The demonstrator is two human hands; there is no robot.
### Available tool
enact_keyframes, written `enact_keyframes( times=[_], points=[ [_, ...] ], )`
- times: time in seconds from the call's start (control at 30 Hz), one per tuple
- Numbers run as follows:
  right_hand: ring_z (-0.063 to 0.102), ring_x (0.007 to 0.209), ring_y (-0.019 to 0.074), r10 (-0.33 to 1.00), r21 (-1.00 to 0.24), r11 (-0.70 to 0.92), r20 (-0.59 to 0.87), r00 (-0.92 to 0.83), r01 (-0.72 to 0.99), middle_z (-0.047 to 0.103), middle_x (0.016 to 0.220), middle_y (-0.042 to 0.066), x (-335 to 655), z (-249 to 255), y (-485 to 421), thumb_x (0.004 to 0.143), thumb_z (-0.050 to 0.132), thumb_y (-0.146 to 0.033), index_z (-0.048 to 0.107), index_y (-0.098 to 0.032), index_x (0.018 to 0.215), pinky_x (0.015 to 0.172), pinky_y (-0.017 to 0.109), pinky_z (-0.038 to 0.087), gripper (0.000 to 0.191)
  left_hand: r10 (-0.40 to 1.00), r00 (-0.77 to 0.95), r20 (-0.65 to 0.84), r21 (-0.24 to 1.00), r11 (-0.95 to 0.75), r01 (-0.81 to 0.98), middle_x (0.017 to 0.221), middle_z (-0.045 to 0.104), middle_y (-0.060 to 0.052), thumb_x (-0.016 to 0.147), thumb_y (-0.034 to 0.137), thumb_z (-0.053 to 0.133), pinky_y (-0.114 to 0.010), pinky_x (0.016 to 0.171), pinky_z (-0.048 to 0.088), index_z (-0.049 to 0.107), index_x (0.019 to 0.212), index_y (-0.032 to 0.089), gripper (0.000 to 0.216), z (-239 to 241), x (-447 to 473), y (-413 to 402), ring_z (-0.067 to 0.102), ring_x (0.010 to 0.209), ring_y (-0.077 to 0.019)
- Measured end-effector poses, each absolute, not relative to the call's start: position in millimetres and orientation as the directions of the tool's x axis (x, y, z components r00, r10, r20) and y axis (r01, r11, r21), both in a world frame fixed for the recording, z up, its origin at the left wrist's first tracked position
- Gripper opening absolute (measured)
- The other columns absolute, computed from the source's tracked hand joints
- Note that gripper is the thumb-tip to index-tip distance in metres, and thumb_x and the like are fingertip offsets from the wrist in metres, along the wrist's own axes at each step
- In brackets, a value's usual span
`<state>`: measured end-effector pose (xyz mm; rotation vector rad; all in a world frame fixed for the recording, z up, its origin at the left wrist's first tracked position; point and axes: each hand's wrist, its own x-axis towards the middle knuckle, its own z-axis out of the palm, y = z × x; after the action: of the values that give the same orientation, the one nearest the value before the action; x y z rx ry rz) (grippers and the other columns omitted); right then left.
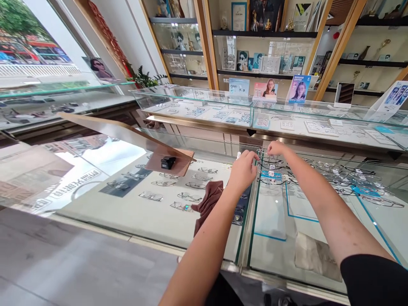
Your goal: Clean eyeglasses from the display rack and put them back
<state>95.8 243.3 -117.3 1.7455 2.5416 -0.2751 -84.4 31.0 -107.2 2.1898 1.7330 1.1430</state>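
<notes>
My left hand [245, 171] reaches over the seam between two glass counters, fingers bent and pinched at the near side of a pair of eyeglasses [262, 151]. Opposite it, my right hand [276, 148] is closed in a pinch at the other side of that pair; the fingertips are partly hidden. Just below lie more dark-framed eyeglasses [271, 181], lined up on the glass, with a blue card [270, 174] showing under them. Further right, several rows of eyeglasses [357, 172] spread across the counter top. A brown cloth [210, 199] lies crumpled beside my left forearm.
A beige cloth [315, 255] rests on the right counter near the front edge. On the left counter stand a tilted mirror [95, 148] and a wooden tray [178, 163] with a small black object [168, 162]. Behind runs another glass display case [204, 114].
</notes>
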Motion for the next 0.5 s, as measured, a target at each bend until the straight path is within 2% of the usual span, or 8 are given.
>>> enact_keyframes(
  times=[0.13, 0.27, 0.5],
  points=[
    [0.058, 0.128, 0.0323, 0.920, -0.094, 0.352, -0.145, -0.363, 0.931, 0.082, 0.101, 0.009, 94.5, -117.1, 244.9, 0.089, 0.068, -0.038, 0.079, -0.023, 0.082, 0.111, 0.041, 0.042, 0.020, 0.876, 0.125, 0.465, 0.462, -0.361, 0.810, 0.099, 0.062, -0.006, 0.078, -0.002, 0.050, -0.036, 0.077, 0.043, 0.063, 0.103, 0.022, 0.036, -102.8, -81.1, 29.2, 0.060, 0.087, -0.0239],
    [0.057, 0.131, 0.0317, 0.918, -0.089, 0.359, -0.147, -0.369, 0.929, 0.082, 0.112, 0.008, 95.0, -116.1, 244.3, 0.092, 0.061, -0.028, 0.083, -0.024, 0.089, 0.113, 0.040, 0.040, 0.023, 0.873, 0.156, 0.462, 0.449, -0.382, 0.807, 0.101, 0.063, -0.007, 0.080, -0.003, 0.049, -0.036, 0.078, 0.043, 0.063, 0.104, 0.021, 0.037, -102.4, -78.4, 29.0, 0.062, 0.090, -0.0243],
    [0.067, 0.116, 0.0262, 0.918, -0.092, 0.369, -0.121, -0.378, 0.925, 0.083, 0.114, 0.007, 100.3, -113.9, 240.1, 0.092, 0.059, -0.023, 0.085, -0.024, 0.103, 0.116, 0.042, 0.037, 0.028, 0.874, 0.135, 0.467, 0.489, -0.382, 0.784, 0.098, 0.061, -0.005, 0.078, -0.006, 0.048, -0.033, 0.074, 0.041, 0.063, 0.103, 0.022, 0.040, -107.7, -78.5, 31.7, 0.060, 0.084, -0.0222]
  ],
)
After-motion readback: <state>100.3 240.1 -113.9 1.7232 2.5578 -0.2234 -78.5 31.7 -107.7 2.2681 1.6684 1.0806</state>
